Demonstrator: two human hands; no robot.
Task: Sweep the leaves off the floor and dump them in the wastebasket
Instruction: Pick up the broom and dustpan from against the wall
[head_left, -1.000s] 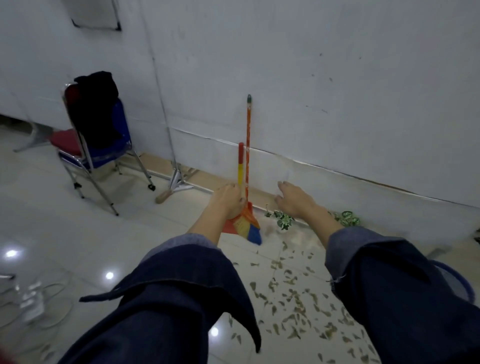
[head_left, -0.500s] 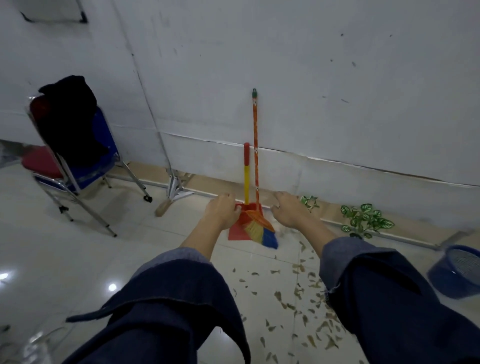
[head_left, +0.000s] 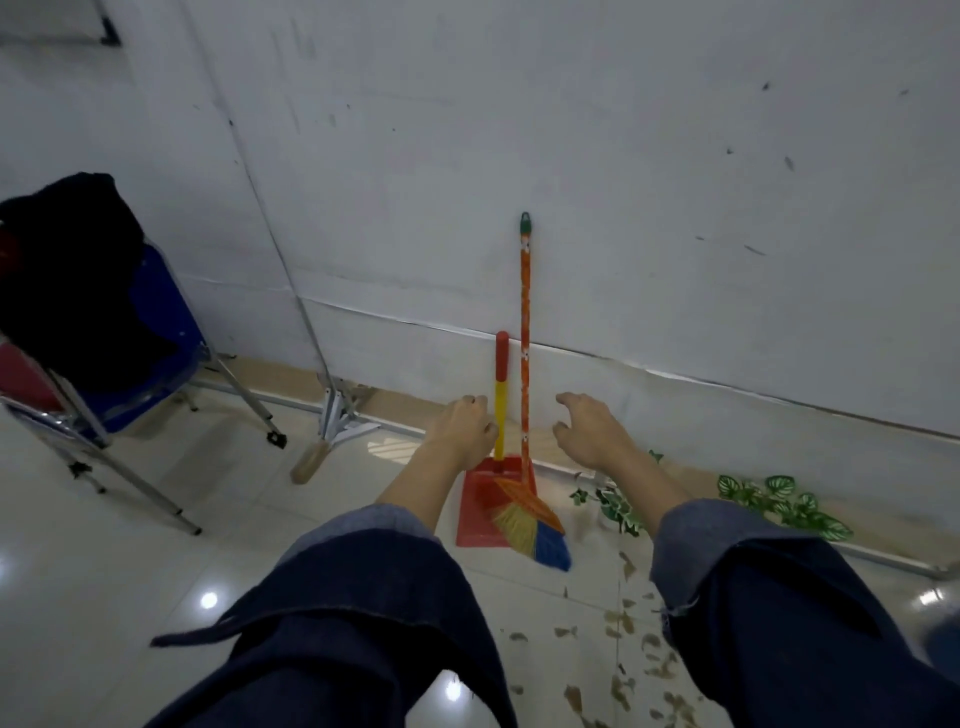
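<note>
A broom (head_left: 525, 364) with an orange handle and multicoloured bristles leans upright against the white wall. Beside it stands a red dustpan (head_left: 480, 514) with a yellow and red handle. My left hand (head_left: 462, 428) is just left of the dustpan handle, fingers curled and touching it. My right hand (head_left: 589, 428) hovers open just right of the broom handle, not touching it. Dry brown leaves (head_left: 623, 649) lie scattered on the tiled floor at lower right. The wastebasket is only a blurred blue edge at the far right.
A folding chair (head_left: 104, 364) with a blue seat and dark clothing draped over it stands at left. A white metal stand foot (head_left: 337, 415) rests by the wall base. Green leafy vines (head_left: 779, 499) lie along the wall at right.
The view has moved closer to the wall and tools. Both hands reached forward; the left now touches the dustpan handle and the right has opened beside the broom handle.
</note>
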